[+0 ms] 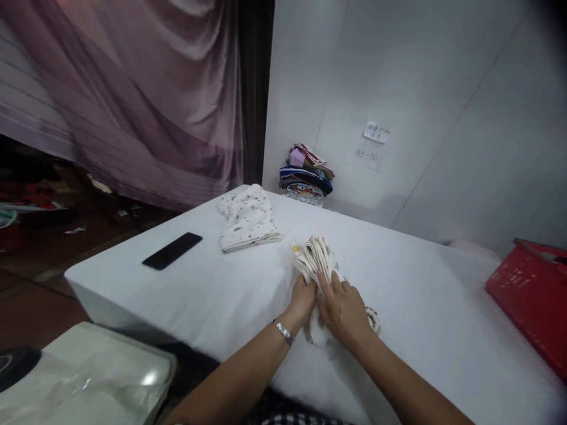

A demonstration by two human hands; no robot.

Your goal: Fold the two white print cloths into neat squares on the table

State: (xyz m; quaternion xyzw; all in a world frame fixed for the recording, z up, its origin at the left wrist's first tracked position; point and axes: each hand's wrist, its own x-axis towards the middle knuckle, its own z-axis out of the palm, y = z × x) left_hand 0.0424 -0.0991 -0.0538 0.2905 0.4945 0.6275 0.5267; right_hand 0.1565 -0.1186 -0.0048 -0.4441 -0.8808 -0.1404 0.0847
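Cloth: a cream, soft cotton cloth with a small print (317,255) lies gathered in loose folds on the white-covered table (230,295), near the middle and just ahead of both hands; its near end runs under them.
Left hand: the left hand (303,300), with a silver bracelet (283,332) at the wrist, touches the cloth's left edge. Its fingertips are hidden against the fabric, so I cannot tell whether they pinch it or only press.
Right hand: the right hand (344,310) lies flat on the cloth, fingers spread and pressing down, closed on nothing.
Handling: the cloth looks light, limp and not fragile. It would likely sag and unfold if lifted by one corner, so the stacked fold edges, pinched together, seem the best hold.
Nearby: a folded white garment with small dark dots (248,222) and a flat black phone (172,251) lie further left, well apart from the hands.
Far end: a stack of coloured folded clothes (306,175) stands by the wall.
Right edge: a red plastic basket (531,295).
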